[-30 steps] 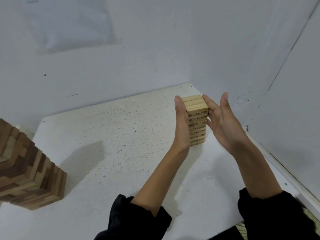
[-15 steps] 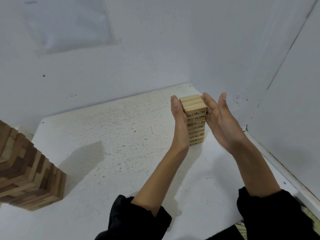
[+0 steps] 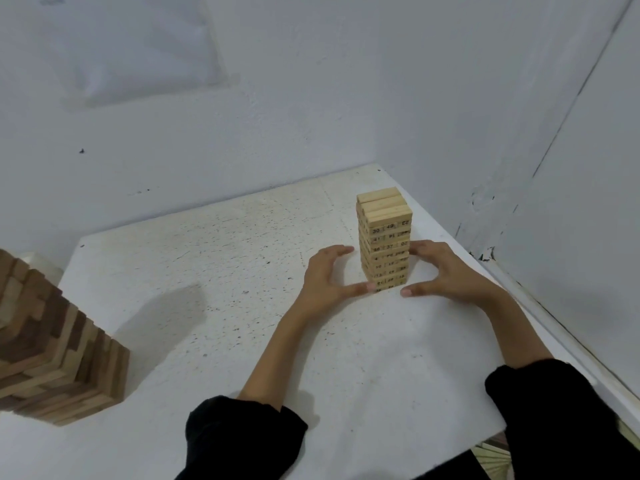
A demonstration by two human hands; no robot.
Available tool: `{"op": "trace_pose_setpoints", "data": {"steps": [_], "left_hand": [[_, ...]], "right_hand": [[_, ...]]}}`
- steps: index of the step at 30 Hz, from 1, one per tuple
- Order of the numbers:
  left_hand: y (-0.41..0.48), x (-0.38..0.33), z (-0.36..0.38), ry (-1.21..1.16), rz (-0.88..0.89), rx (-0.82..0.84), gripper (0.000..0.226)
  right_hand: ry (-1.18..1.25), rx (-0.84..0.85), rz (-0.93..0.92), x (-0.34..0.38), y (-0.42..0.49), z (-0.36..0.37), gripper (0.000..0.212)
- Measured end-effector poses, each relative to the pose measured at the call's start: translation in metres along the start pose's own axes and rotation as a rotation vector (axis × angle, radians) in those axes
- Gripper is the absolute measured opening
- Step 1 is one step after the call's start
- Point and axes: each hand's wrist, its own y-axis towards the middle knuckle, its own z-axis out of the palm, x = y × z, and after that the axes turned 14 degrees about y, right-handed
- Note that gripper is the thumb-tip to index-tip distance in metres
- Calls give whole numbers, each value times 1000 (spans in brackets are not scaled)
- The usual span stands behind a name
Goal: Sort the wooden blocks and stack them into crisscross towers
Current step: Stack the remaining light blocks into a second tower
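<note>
A small tower of pale numbered wooden blocks point(image 3: 384, 233) stands upright near the far right corner of the white table point(image 3: 207, 278). My left hand point(image 3: 325, 278) lies low at the tower's left side, its thumb tip touching the front of the base and its fingers curved toward the left face. My right hand point(image 3: 446, 271) mirrors it on the right, fingertips against the tower's right side and thumb on the table in front of the base. Neither hand lifts a block.
A larger tower of mixed dark and light wooden blocks point(image 3: 52, 348) stands at the table's left edge. White walls point(image 3: 519, 133) close the corner behind and to the right of the small tower. Loose pale blocks point(image 3: 491, 459) show below the table's near right edge.
Both hands have dropped from flat against the tower's upper sides to its base, now curved around the bottom layers. The tower stands where it was.
</note>
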Motion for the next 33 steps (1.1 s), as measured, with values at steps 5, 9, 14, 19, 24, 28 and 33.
{"op": "trace_pose_setpoints", "data": {"steps": [5, 9, 14, 19, 24, 28, 33], "left_hand": [[11, 3, 4, 364, 93, -15, 69], [11, 5, 8, 351, 100, -73, 66], [12, 4, 11, 382, 119, -119, 64], [15, 7, 13, 390, 144, -137, 60], [19, 10, 13, 357, 167, -150, 62], [22, 15, 9, 342, 179, -151, 62], [26, 23, -4, 332, 173, -125, 60]], "right_hand": [[-41, -15, -39, 5, 8, -1, 70], [-48, -17, -44, 4, 13, -2, 62], [-79, 3, -63, 2, 19, -4, 68], [-94, 12, -71, 2, 20, -3, 68], [-87, 13, -81, 2, 23, -1, 67], [-77, 16, -101, 5, 28, 3, 65], [-84, 21, -119, 11, 37, 11, 64]]}}
